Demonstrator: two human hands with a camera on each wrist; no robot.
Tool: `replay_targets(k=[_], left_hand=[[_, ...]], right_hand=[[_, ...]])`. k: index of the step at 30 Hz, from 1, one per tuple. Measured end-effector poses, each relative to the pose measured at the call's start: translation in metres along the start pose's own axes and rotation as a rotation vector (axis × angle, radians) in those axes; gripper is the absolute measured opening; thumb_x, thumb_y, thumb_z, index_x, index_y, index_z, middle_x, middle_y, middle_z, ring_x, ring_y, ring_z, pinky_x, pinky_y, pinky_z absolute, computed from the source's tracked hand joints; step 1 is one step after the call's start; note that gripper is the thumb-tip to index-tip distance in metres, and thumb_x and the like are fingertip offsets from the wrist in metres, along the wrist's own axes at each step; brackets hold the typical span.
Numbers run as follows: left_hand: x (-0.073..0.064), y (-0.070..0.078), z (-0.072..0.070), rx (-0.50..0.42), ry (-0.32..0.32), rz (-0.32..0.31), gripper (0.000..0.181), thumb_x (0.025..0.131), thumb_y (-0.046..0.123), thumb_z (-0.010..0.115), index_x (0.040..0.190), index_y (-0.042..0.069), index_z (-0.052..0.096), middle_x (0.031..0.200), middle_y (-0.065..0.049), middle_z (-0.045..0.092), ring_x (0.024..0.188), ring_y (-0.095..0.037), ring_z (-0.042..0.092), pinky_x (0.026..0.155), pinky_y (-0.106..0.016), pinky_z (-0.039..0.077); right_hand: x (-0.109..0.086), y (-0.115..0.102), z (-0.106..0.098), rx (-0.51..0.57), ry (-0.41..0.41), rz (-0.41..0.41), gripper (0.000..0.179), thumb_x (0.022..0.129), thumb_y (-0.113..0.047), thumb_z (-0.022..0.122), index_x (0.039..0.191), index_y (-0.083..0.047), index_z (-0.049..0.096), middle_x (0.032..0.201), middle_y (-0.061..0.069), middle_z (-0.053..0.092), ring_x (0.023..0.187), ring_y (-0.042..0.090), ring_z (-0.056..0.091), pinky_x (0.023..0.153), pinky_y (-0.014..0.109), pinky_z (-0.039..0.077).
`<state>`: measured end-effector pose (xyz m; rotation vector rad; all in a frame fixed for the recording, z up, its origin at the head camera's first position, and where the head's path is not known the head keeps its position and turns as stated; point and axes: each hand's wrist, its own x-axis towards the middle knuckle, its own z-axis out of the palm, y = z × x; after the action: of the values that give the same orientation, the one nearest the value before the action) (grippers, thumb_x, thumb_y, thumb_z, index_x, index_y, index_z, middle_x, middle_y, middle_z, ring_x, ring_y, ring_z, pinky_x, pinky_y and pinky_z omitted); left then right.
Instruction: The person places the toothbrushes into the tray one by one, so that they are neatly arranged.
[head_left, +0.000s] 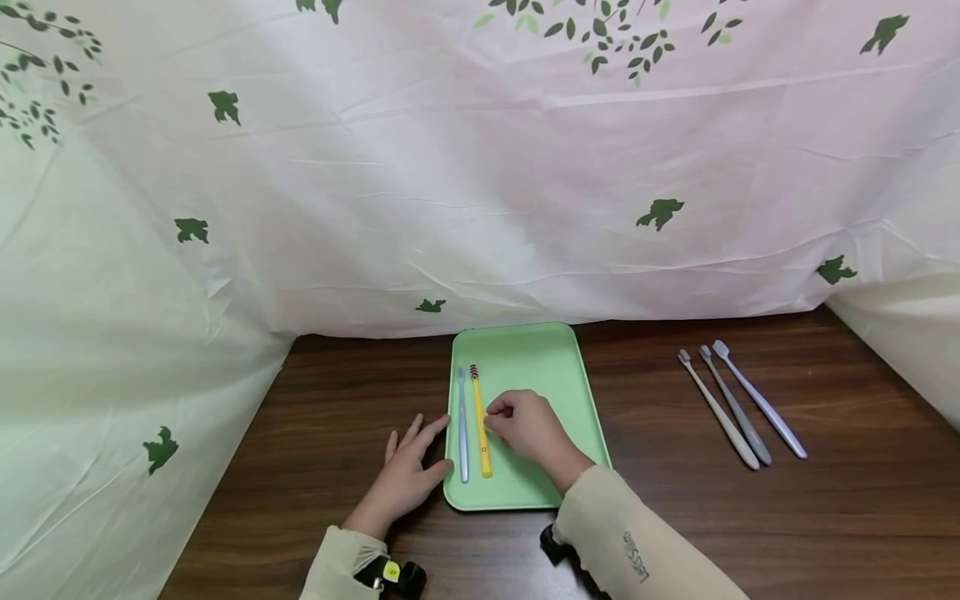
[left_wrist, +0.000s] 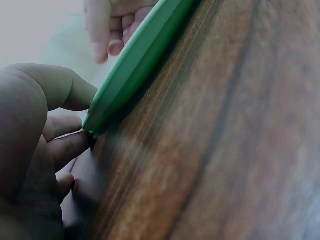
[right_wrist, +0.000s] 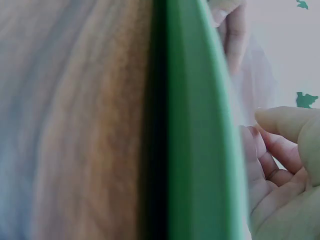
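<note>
On the green tray (head_left: pixel 525 358), a blue toothbrush (head_left: pixel 462 433) and a yellow toothbrush (head_left: pixel 481 433) lie side by side near its left edge, heads pointing away. The right hand (head_left: pixel 528 425) is over the tray, with its loosely bent thumb and forefinger right at the yellow toothbrush's handle. Nothing shows between those fingers in the right wrist view, where the hand (right_wrist: pixel 285 165) appears past the tray's side. At the tray's left edge, the left hand (head_left: pixel 408 475) touches the rim with spread fingers. Its thumb (left_wrist: pixel 70 90) meets the rim in the left wrist view.
Three more toothbrushes lie on the dark wooden table (head_left: pixel 360 392) to the right: a whitish one (head_left: pixel 718 408), a grey one (head_left: pixel 735 404) and a pale lilac one (head_left: pixel 761 400). A white cloth (head_left: pixel 450 183) with green leaf and bird prints hangs behind and at the sides.
</note>
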<state>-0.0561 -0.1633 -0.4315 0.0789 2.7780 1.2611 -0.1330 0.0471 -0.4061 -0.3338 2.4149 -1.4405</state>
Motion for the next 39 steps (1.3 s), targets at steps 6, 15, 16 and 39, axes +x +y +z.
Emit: replay_targets(k=[6, 15, 16, 39], left_hand=[[0.001, 0.0, 0.001, -0.009, 0.0, -0.009, 0.059, 0.094, 0.017, 0.067, 0.15, 0.015, 0.049, 0.15, -0.01, 0.051, 0.152, -0.037, 0.016, 0.118, -0.06, -0.009], [0.001, -0.001, 0.001, -0.015, -0.002, -0.017, 0.06, 0.094, 0.018, 0.067, 0.151, 0.016, 0.048, 0.15, -0.008, 0.05, 0.152, -0.035, 0.016, 0.118, -0.059, -0.009], [0.001, -0.001, 0.001, -0.016, -0.001, -0.016, 0.06, 0.094, 0.018, 0.067, 0.151, 0.016, 0.048, 0.15, -0.008, 0.05, 0.152, -0.035, 0.016, 0.118, -0.059, -0.009], [0.0, -0.001, 0.003, -0.021, 0.002, -0.02, 0.061, 0.095, 0.019, 0.067, 0.152, 0.016, 0.047, 0.15, -0.006, 0.05, 0.153, -0.032, 0.015, 0.119, -0.056, -0.009]], right_hand=[[-0.007, 0.0, -0.013, -0.052, 0.059, -0.045, 0.007, 0.09, -0.013, 0.075, 0.095, -0.009, 0.075, 0.083, -0.003, 0.068, 0.07, 0.011, 0.061, 0.063, 0.028, 0.052], [-0.016, 0.001, -0.03, -0.072, 0.1, -0.058, 0.008, 0.089, -0.014, 0.076, 0.096, -0.011, 0.076, 0.084, -0.006, 0.069, 0.079, 0.011, 0.06, 0.07, 0.03, 0.052], [-0.017, 0.0, -0.032, -0.076, 0.101, -0.064, 0.009, 0.089, -0.014, 0.076, 0.097, -0.01, 0.076, 0.084, -0.005, 0.069, 0.079, 0.011, 0.06, 0.071, 0.03, 0.052], [-0.036, 0.028, -0.098, -0.038, 0.147, -0.045, 0.024, 0.093, -0.021, 0.073, 0.109, -0.004, 0.074, 0.094, 0.003, 0.073, 0.081, 0.015, 0.063, 0.068, 0.032, 0.053]])
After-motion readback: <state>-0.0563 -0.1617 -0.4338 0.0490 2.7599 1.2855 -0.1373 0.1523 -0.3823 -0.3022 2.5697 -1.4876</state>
